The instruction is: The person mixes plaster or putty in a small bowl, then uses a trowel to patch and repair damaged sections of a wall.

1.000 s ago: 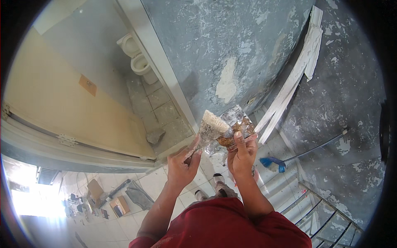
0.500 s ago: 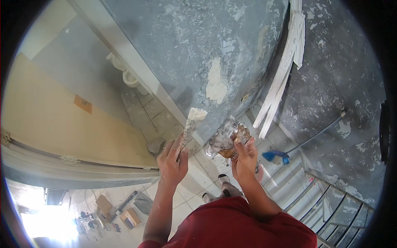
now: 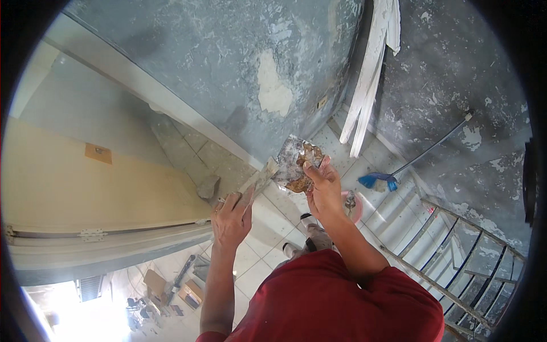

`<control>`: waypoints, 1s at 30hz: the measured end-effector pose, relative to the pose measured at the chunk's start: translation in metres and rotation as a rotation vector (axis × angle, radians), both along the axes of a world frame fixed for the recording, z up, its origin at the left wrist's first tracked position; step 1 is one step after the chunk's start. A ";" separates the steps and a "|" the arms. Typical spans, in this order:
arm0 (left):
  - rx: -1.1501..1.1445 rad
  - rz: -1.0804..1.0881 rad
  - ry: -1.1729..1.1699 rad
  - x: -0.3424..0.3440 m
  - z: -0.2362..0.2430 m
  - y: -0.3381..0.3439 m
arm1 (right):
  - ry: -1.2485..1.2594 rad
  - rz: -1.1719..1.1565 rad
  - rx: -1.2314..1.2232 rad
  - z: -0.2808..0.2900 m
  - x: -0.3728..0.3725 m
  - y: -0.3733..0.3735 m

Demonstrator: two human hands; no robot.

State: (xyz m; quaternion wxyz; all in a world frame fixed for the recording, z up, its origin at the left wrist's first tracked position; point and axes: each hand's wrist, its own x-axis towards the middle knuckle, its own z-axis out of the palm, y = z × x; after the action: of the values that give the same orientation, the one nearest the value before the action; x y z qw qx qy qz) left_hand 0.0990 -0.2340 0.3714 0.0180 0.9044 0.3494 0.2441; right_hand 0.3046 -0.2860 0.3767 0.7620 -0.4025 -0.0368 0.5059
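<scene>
My left hand (image 3: pixel 232 221) is closed round a putty knife (image 3: pixel 266 172), its blade whitened with filler. The tip of that blade meets or overlaps the left edge of a thin, flat metal plate (image 3: pixel 289 161); whether they touch I cannot tell. Grey-white smears and brown stains cover the plate. My right hand (image 3: pixel 326 191) pinches its right side, thumb on top. Beyond both hands rises a grey-blue wall (image 3: pixel 199 51) with a pale bare patch (image 3: pixel 274 85).
A pink bucket (image 3: pixel 357 210) with a tool in it stands by my right forearm. Farther right are a blue broom (image 3: pixel 376 180) and a metal ladder (image 3: pixel 450 251). White strips (image 3: pixel 370 74) lean in the corner. A yellowish door (image 3: pixel 85 182) is at left, boxes and tools (image 3: pixel 191 292) behind it.
The putty knife has come right and lower, from apart to the plate's edge. The plate has turned and shifted slightly left and up. The whole view has shifted a little.
</scene>
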 end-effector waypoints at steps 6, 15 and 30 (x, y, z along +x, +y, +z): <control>0.039 0.034 0.085 -0.010 -0.004 0.007 | 0.069 0.090 0.082 -0.018 0.003 -0.003; -0.186 0.290 0.096 -0.058 -0.079 -0.014 | 0.169 -0.077 -0.009 -0.085 0.017 0.028; -0.930 0.790 0.391 -0.227 -0.205 -0.206 | 0.060 -0.266 -0.141 -0.200 0.103 0.155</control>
State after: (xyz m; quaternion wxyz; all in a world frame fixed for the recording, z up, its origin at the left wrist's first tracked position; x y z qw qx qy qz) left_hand -0.1279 -0.4398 0.1661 0.2532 0.6329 0.7227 -0.1144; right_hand 0.4075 -0.1308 0.1768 0.7929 -0.4411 0.0750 0.4137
